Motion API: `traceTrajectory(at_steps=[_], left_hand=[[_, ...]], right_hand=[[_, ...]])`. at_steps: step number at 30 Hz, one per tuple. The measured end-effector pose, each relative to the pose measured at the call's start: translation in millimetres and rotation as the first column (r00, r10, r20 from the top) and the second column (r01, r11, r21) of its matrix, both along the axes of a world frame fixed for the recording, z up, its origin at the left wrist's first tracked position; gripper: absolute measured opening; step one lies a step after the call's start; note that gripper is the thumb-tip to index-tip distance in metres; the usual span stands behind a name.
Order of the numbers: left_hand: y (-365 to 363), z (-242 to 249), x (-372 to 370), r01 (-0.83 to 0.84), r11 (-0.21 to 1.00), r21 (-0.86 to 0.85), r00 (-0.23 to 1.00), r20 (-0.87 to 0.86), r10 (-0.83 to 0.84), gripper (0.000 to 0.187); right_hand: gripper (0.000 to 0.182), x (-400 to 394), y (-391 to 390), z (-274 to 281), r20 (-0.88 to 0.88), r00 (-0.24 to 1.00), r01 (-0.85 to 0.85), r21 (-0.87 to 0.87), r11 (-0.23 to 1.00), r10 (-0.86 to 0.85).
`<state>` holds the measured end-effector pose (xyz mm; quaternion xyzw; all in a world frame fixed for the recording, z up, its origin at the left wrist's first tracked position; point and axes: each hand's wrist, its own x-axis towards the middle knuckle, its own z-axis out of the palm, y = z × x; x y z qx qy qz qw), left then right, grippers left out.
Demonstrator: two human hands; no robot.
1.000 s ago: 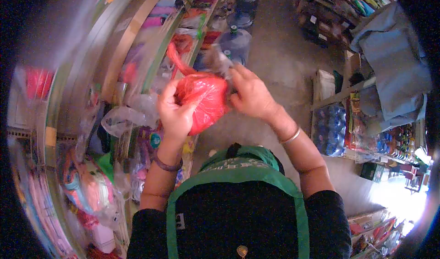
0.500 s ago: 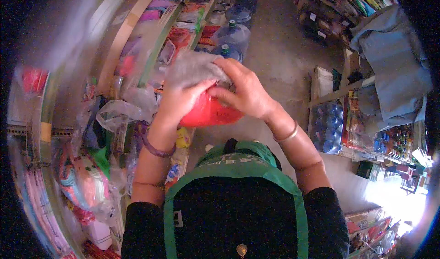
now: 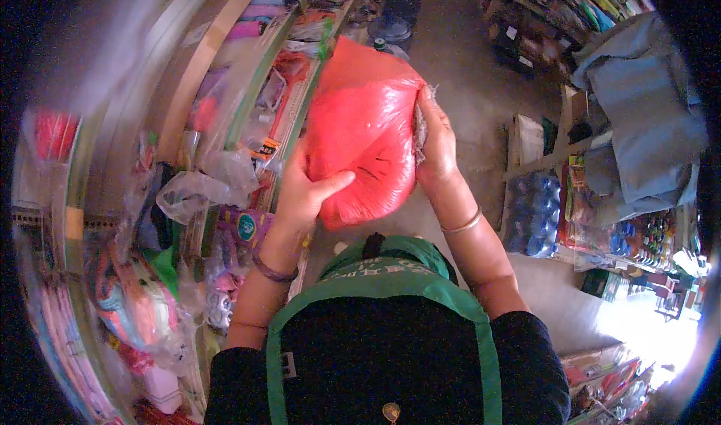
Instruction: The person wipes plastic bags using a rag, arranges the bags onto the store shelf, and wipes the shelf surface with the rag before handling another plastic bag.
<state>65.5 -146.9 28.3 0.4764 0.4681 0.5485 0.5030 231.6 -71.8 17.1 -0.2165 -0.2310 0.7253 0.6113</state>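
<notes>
A bulging, shiny red plastic bag point(image 3: 368, 132) with dark marks on its face is held up in front of my chest. My left hand point(image 3: 309, 192) is closed on its lower left side, the thumb lying across the front and the other fingers hidden behind. My right hand point(image 3: 437, 143) grips a grey cloth point(image 3: 420, 133), pressing it against the bag's right edge. Only a narrow strip of that cloth shows. What the bag contains cannot be seen.
Shelves with plastic-wrapped goods run along the left, where a clear plastic bag point(image 3: 199, 192) hangs out. Large blue water bottles point(image 3: 390, 28) stand ahead on the floor. To the right are a draped grey-blue sheet point(image 3: 638, 109) and a pack of blue bottles point(image 3: 535, 211).
The red bag has been raised and turned so its broad face shows. The grey cloth, earlier on top between both hands, is now at the right edge under my right hand. My hands have spread apart.
</notes>
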Motion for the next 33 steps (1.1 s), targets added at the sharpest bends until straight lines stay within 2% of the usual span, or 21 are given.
traceTrajectory(at_steps=[3, 7, 9, 10, 11, 13, 14, 15, 16, 17, 18, 20, 22, 23, 24, 25, 27, 28, 30, 32, 33], left_hand=[[-1.8, -3.2, -12.0, -0.152, 0.988, 0.033, 0.985, -0.081, 0.155, 0.059], [-3.6, -3.5, -23.4, -0.184, 0.967, 0.177, 0.956, -0.194, 0.218, 0.049], [-1.3, -6.8, -18.0, -0.161, 0.979, 0.124, 0.973, -0.144, 0.178, 0.046], [-1.4, -8.5, -15.8, -0.144, 0.985, 0.095, 0.981, -0.119, 0.155, 0.044], [-5.0, -9.2, -14.2, -0.122, 0.990, 0.073, 0.962, -0.236, 0.136, 0.042], [-13.9, -9.7, -14.5, -0.087, 0.996, 0.027, 0.884, -0.460, 0.089, 0.037], [-5.0, -11.3, -12.4, -0.075, 0.995, 0.068, 0.991, -0.108, 0.083, 0.032], [-4.5, -11.3, -15.5, -0.075, 0.992, 0.105, 0.991, -0.104, 0.086, 0.032], [-7.0, -12.0, -19.8, -0.074, 0.988, 0.132, 0.991, -0.100, 0.088, 0.033], [-10.5, -12.9, -23.6, -0.078, 0.985, 0.156, 0.991, -0.094, 0.093, 0.034], [-11.9, -11.9, -26.7, -0.037, 0.988, 0.150, 0.996, -0.079, 0.050, 0.035], [-12.0, -20.1, -36.1, -0.119, 0.986, 0.120, 0.989, -0.075, 0.128, 0.034], [-11.3, -18.6, -37.4, -0.164, 0.979, 0.124, 0.984, -0.055, 0.172, 0.033], [-10.4, -10.1, -35.2, -0.173, 0.974, 0.145, 0.983, -0.032, 0.180, 0.033], [-9.0, -5.5, -33.0, -0.180, 0.969, 0.166, 0.983, -0.010, 0.185, 0.032], [-7.3, -7.6, -34.8, -0.172, 0.971, 0.167, 0.983, -0.036, 0.180, 0.032], [-2.4, -14.2, -38.4, -0.147, 0.974, 0.170, 0.983, -0.086, 0.163, 0.031], [-1.2, -14.0, -35.9, -0.132, 0.979, 0.158, 0.979, -0.136, 0.154, 0.030], [2.1, -12.2, -27.5, -0.102, 0.985, 0.136, 0.963, -0.234, 0.132, 0.028], [7.9, -3.9, -3.5, -0.351, 0.933, -0.083, 0.936, -0.020, 0.351, 0.028], [7.2, -8.1, -9.5, -0.285, 0.957, 0.052, 0.957, -0.049, 0.287, 0.030]], right_hand=[[0.024, 24.2, 20.1, -13.0, 0.327, 0.919, 0.184, 0.137, 0.973, -0.220], [0.023, 48.0, 5.4, 43.3, 0.211, 0.889, 0.359, 0.226, 0.906, -0.406], [0.027, 39.8, -11.4, 50.9, 0.582, 0.638, 0.053, 0.621, 0.782, -0.505], [0.030, 32.4, -18.2, 53.8, 0.595, 0.435, -0.129, 0.784, 0.607, -0.676], [0.034, 16.7, -22.7, 56.3, 0.421, 0.187, -0.423, 0.850, 0.314, -0.887], [0.039, -9.3, -19.5, 53.1, 0.452, 0.179, -0.530, 0.792, 0.301, -0.874], [0.033, -5.7, -3.3, 22.5, 0.636, 0.328, -0.412, 0.761, 0.501, -0.698], [0.020, 0.7, 0.5, 8.2, 0.710, 0.395, -0.444, 0.703, 0.555, -0.583], [0.018, 10.2, 1.6, -3.2, 0.823, 0.343, -0.574, 0.565, 0.593, -0.453], [0.020, 12.8, -4.8, -21.4, 0.839, 0.435, -0.546, 0.535, 0.645, -0.327], [0.021, 20.9, -10.7, -40.3, 0.920, 0.368, -0.599, 0.347, 0.722, -0.137], [0.024, 40.5, -11.0, -52.2, 0.984, 0.112, -0.652, 0.177, 0.737, -0.138], [0.029, 68.6, 3.1, -64.0, 0.989, 0.136, -0.367, 0.109, 0.924, -0.062], [0.032, 87.1, 15.1, -57.1, 0.949, 0.273, -0.329, 0.245, 0.912, -0.156], [0.033, 92.9, 17.4, -35.7, 0.898, 0.327, -0.119, 0.349, 0.929, -0.295], [0.032, 88.2, 8.1, 1.8, 0.686, 0.675, 0.059, 0.317, 0.947, -0.272], [0.026, 66.6, -21.7, 74.9, 0.516, 0.793, 0.182, 0.304, 0.935, -0.322], [0.023, 67.9, -29.3, 65.5, 0.668, 0.627, -0.013, 0.524, 0.852, -0.401], [0.020, 47.7, -37.6, 64.6, 0.706, 0.438, -0.368, 0.705, 0.606, -0.556], [0.021, -8.5, -40.9, 60.4, 0.634, 0.357, -0.479, 0.755, 0.448, -0.686], [0.022, -24.0, -36.5, 34.9, 0.582, 0.258, -0.488, 0.767, 0.416, -0.771]])
